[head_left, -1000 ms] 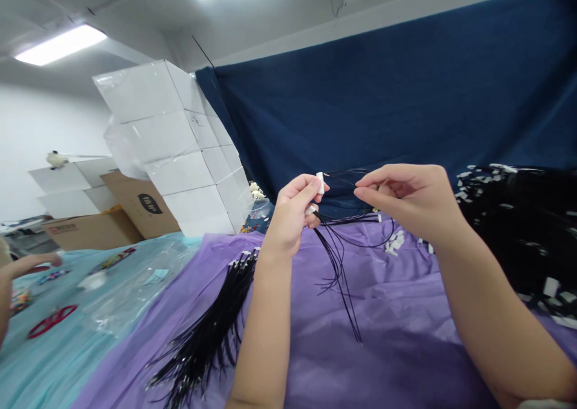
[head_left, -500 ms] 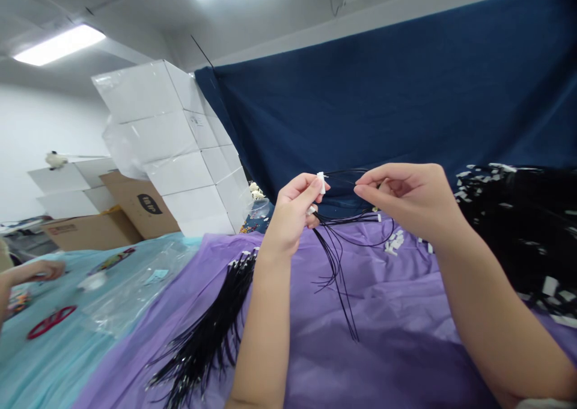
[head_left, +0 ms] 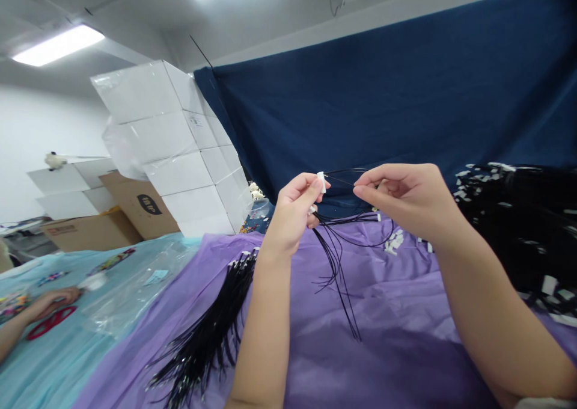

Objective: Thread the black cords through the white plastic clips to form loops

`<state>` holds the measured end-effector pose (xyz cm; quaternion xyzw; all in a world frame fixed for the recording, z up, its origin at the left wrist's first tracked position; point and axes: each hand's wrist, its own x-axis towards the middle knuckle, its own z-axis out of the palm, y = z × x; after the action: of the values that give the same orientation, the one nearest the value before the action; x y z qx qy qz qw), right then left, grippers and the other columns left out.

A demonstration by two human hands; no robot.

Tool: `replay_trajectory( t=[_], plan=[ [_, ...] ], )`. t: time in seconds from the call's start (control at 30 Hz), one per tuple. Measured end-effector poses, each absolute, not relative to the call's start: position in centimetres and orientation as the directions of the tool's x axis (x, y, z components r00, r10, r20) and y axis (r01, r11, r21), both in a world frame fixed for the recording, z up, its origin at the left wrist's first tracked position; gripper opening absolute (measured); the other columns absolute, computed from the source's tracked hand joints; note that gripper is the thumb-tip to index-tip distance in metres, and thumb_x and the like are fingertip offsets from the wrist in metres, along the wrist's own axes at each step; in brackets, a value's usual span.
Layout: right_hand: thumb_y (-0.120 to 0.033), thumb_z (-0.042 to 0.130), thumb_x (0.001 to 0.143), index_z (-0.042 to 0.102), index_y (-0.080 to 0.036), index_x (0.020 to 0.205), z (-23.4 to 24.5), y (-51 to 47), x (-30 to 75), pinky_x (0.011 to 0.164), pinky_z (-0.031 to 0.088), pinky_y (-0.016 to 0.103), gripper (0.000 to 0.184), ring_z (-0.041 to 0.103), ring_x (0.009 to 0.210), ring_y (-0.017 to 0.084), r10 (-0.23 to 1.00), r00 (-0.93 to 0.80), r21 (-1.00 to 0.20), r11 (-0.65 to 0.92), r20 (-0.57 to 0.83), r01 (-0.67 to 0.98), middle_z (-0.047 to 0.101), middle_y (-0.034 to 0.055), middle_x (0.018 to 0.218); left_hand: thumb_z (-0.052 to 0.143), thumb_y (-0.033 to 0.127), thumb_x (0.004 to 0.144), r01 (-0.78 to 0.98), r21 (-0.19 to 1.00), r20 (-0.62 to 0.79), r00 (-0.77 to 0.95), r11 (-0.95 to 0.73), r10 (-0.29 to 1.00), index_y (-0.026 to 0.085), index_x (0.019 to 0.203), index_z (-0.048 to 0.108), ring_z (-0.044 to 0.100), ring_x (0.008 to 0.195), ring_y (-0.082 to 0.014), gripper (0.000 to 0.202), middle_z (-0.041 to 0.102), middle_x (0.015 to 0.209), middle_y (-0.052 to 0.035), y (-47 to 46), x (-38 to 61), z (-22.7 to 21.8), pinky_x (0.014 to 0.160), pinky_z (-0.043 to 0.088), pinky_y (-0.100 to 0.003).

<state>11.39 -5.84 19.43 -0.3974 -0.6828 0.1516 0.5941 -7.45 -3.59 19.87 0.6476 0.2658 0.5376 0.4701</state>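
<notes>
My left hand [head_left: 295,207] is closed, pinching a small white tag [head_left: 321,182] between thumb and finger. Several thin black cords [head_left: 332,252] hang down from the same hand, with a second white end showing under the fingers. To the right, my right hand [head_left: 401,192] is closed in a pinch on a thin black cord [head_left: 340,179] that runs across from the white tag. Its curled fingers partly hide the cord. Both hands are raised above the purple cloth [head_left: 369,313].
A bundle of black cords [head_left: 207,331] lies left of my forearm. A large heap of black cords with white tags [head_left: 518,228] is at right. Loose white pieces [head_left: 395,242] lie on the cloth. A co-worker's hand [head_left: 56,301] is beside red-handled scissors [head_left: 51,323]. White boxes [head_left: 180,150] stand stacked behind.
My two hands have hardly moved and keep the same hold. At left, the co-worker's hand has come down and toward the red-handled scissors.
</notes>
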Motion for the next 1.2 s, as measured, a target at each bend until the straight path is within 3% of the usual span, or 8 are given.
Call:
replay_trajectory(
  t=[0.2, 0.47, 0.63, 0.73, 0.83, 0.93, 1.07, 1.2],
  plan=[
    [-0.035, 0.067, 0.081, 0.069, -0.017, 0.076, 19.6, -5.9, 11.8, 0.038, 0.018, 0.022, 0.018, 0.029, 0.041, 0.006, 0.779, -0.031, -0.721, 0.593, 0.626, 0.359, 0.043, -0.0035, 0.048, 0.061, 0.043, 0.086, -0.052, 0.869, 0.489, 0.237, -0.492, 0.839, 0.02, 0.085, 0.064, 0.031, 0.052, -0.0039, 0.023, 0.042, 0.077, 0.0016, -3.4, -7.3, 19.6, 0.039, 0.021, -0.016],
    [-0.038, 0.065, 0.084, 0.067, -0.017, 0.078, 19.5, -6.0, 12.3, 0.042, 0.021, 0.022, 0.021, 0.036, 0.047, 0.007, 0.803, -0.044, -0.748, 0.572, 0.594, 0.336, 0.046, -0.0013, 0.055, 0.055, 0.044, 0.09, 0.228, 0.715, 0.62, 0.229, -0.661, 0.75, 0.02, 0.092, 0.066, 0.036, 0.059, -0.0073, 0.026, 0.051, 0.078, 0.0007, -3.5, -7.5, 19.5, 0.048, 0.03, -0.02],
    [-0.035, 0.063, 0.084, 0.064, -0.018, 0.077, 19.5, -6.0, 11.9, 0.038, 0.02, 0.021, 0.019, 0.032, 0.041, 0.005, 0.773, -0.041, -0.708, 0.6, 0.633, 0.373, 0.044, -0.0041, 0.053, 0.056, 0.045, 0.089, 0.156, 0.781, 0.56, 0.253, -0.604, 0.789, 0.02, 0.09, 0.066, 0.034, 0.057, -0.0062, 0.027, 0.048, 0.078, 0.0011, -3.7, -7.3, 19.6, 0.045, 0.026, -0.02],
    [-0.028, 0.063, 0.084, 0.063, -0.019, 0.082, 19.3, -5.6, 11.3, 0.04, 0.029, 0.022, 0.01, 0.036, 0.04, 0.006, 0.641, 0.014, -0.565, 0.666, 0.767, 0.487, 0.047, -0.0051, 0.054, 0.059, 0.046, 0.087, 0.03, 0.866, 0.47, 0.295, -0.5, 0.832, 0.019, 0.084, 0.064, 0.031, 0.053, -0.0045, 0.028, 0.043, 0.076, 0.0018, -3.8, -7.2, 19.7, 0.041, 0.021, -0.019],
    [-0.024, 0.063, 0.086, 0.064, -0.02, 0.084, 18.9, -5.1, 10.8, 0.051, 0.039, 0.024, 0.005, 0.045, 0.05, 0.009, 0.396, -0.038, -0.286, 0.723, 0.917, 0.629, 0.053, -0.0029, 0.06, 0.062, 0.046, 0.085, -0.052, 0.907, 0.41, 0.342, -0.419, 0.846, 0.018, 0.079, 0.061, 0.029, 0.049, -0.0034, 0.028, 0.042, 0.073, 0.0027, -3.9, -7.1, 19.9, 0.04, 0.018, -0.018],
    [-0.023, 0.061, 0.089, 0.064, -0.02, 0.083, 18.6, -4.7, 10.7, 0.057, 0.04, 0.026, 0.008, 0.05, 0.058, 0.011, 0.222, -0.125, -0.076, 0.722, 0.967, 0.688, 0.056, -0.001, 0.064, 0.064, 0.044, 0.084, -0.082, 0.923, 0.379, 0.366, -0.377, 0.85, 0.017, 0.076, 0.061, 0.028, 0.048, -0.0033, 0.028, 0.042, 0.07, 0.0034, -4.1, -7.2, 20.0, 0.04, 0.02, -0.017],
    [-0.019, 0.06, 0.089, 0.063, -0.019, 0.08, 18.3, -4.4, 10.7, 0.058, 0.041, 0.024, 0.009, 0.051, 0.058, 0.01, 0.117, -0.171, 0.029, 0.739, 0.978, 0.673, 0.059, -0.0004, 0.067, 0.064, 0.044, 0.084, -0.105, 0.931, 0.362, 0.397, -0.35, 0.843, 0.017, 0.074, 0.059, 0.028, 0.048, -0.0031, 0.029, 0.042, 0.068, 0.0036, -4.2, -7.2, 20.2, 0.04, 0.019, -0.017],
    [-0.02, 0.059, 0.09, 0.061, -0.019, 0.078, 18.1, -4.4, 10.7, 0.056, 0.04, 0.024, 0.012, 0.051, 0.058, 0.01, 0.116, -0.183, 0.042, 0.728, 0.976, 0.685, 0.062, 0.0004, 0.07, 0.064, 0.043, 0.084, -0.092, 0.932, 0.355, 0.414, -0.349, 0.838, 0.016, 0.075, 0.06, 0.027, 0.048, -0.0033, 0.028, 0.041, 0.067, 0.0035, -4.2, -7.2, 20.2, 0.04, 0.018, -0.017]
  ],
)
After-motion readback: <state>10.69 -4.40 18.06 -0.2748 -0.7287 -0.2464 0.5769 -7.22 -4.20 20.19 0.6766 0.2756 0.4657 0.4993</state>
